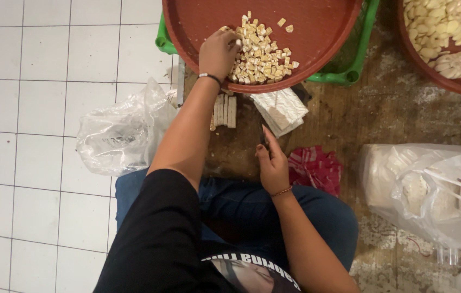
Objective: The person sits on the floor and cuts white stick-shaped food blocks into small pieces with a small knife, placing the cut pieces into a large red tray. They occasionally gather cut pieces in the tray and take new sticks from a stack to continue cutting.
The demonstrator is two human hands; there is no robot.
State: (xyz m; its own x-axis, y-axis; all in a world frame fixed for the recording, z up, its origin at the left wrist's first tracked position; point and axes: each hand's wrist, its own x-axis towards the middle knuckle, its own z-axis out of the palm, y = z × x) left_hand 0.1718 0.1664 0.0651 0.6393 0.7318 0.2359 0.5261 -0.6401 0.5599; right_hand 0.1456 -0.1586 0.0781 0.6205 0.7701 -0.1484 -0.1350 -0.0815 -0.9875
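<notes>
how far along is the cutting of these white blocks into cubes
Done: a pile of cubes lies in the red tray. In hand: the left hand rests at that pile; the right hand holds a knife. Left: cut strips and a whole slab on the board.

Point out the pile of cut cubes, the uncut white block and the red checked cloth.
pile of cut cubes [260, 57], head view, middle of the heap.
uncut white block [280, 110], head view, top face.
red checked cloth [314, 168], head view, centre fold.
</notes>
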